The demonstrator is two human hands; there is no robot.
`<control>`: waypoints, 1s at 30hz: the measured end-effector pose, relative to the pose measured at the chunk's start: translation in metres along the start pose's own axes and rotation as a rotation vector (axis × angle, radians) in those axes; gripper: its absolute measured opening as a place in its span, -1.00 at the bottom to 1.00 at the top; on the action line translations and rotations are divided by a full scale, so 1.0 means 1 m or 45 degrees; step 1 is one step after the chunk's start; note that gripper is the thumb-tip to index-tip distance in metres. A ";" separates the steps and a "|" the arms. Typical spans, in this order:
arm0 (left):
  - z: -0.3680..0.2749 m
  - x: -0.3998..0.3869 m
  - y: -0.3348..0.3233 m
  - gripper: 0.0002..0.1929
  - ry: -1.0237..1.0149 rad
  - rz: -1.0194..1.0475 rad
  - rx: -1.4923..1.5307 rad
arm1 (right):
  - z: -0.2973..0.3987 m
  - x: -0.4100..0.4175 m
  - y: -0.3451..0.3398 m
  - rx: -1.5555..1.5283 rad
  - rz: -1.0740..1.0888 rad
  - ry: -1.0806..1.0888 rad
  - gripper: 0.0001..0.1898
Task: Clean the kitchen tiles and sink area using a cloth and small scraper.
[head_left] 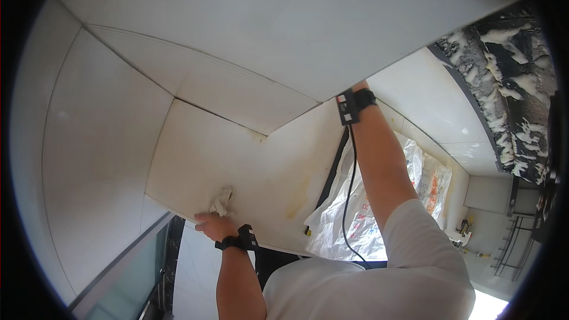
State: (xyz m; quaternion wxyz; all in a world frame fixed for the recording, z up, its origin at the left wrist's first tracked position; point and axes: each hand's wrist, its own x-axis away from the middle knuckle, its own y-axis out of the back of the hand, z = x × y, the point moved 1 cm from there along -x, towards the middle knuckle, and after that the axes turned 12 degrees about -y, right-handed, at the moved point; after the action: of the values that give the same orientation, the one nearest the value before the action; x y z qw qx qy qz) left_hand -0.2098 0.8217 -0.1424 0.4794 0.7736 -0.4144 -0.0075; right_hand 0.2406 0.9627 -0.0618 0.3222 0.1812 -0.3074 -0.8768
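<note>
My left hand is at the front edge of a pale countertop, against a crumpled whitish cloth or tissue. Its fingers are partly bent, and whether they grip the cloth cannot be told. My right arm stretches up and away over the counter; the hand itself is hidden behind the edge of a white cabinet panel. Each wrist wears a black strap with a small box, and a cable runs from the right one. Yellowish stains mark the counter.
Clear plastic sheeting with printed writing covers a dark-edged area under my right arm. At the upper right is a dark range hood surface streaked with whitish foam. A wire rack hangs at the far right. White panels enclose the left side.
</note>
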 end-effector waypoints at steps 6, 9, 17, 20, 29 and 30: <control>0.002 0.006 -0.008 -0.30 -0.030 0.019 0.011 | -0.080 -0.020 -0.048 0.415 0.131 -0.207 -0.79; -0.005 0.006 -0.002 -0.33 0.022 -0.017 0.043 | -0.073 -0.018 -0.063 0.596 0.247 -0.306 -0.80; 0.002 -0.002 -0.011 -0.34 -0.034 0.006 0.085 | -0.082 -0.015 -0.064 0.509 0.207 -0.356 -0.75; 0.001 0.003 -0.002 -0.30 0.005 -0.011 0.025 | -0.055 -0.006 -0.044 0.308 -0.022 -0.047 -0.70; -0.007 0.011 -0.009 -0.31 0.006 0.020 0.033 | -0.097 -0.014 -0.040 0.279 0.036 -0.181 -0.60; -0.007 0.009 -0.005 -0.31 0.017 0.006 0.035 | -0.095 -0.009 -0.039 0.268 0.029 -0.162 -0.58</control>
State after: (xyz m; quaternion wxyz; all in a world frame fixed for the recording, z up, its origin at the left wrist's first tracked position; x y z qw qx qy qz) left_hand -0.1976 0.8222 -0.1389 0.4714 0.7792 -0.4130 0.0045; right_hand 0.2786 0.9515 -0.1572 0.2912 0.1545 -0.4198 -0.8456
